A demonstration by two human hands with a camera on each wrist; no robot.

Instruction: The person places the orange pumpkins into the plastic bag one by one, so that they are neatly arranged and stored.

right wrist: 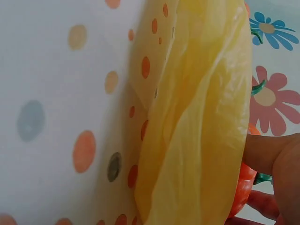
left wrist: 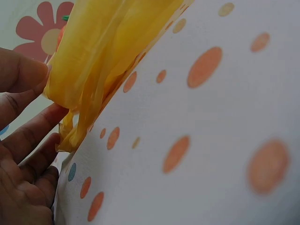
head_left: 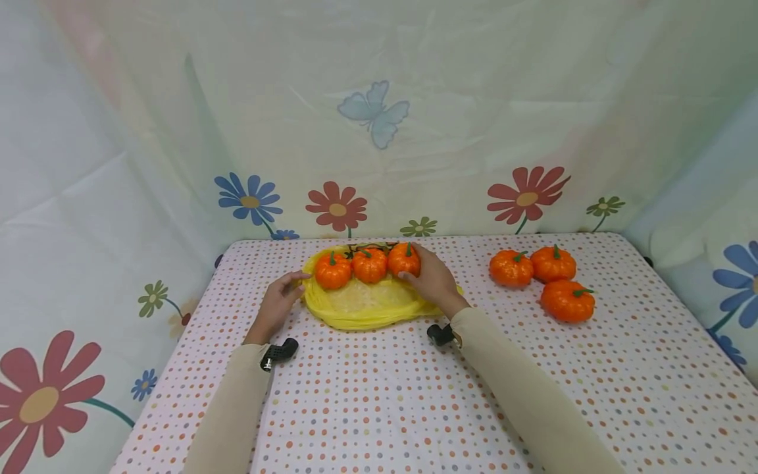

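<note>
A yellow plastic bag (head_left: 361, 320) lies spread wide on the table, its near side standing up as a thin wall in both wrist views. Three small orange pumpkins with green stems stand in a row along its far part: a left pumpkin (head_left: 333, 271), a middle pumpkin (head_left: 370, 266) and a right pumpkin (head_left: 403, 261). My right hand (head_left: 435, 275) grips the right pumpkin, thumb in front and fingers behind it. At the bag's left edge, my left hand (head_left: 277, 304) pinches the yellow rim between thumb and finger; its other fingers extend beside the plastic.
To the right, three more orange pumpkins sit close together: one at left (head_left: 512, 268), one at the back (head_left: 553, 264) and one in front (head_left: 567, 301). A dotted cloth (head_left: 367, 395) covers the table. Flower-printed curtains (head_left: 450, 131) rise behind and at both sides.
</note>
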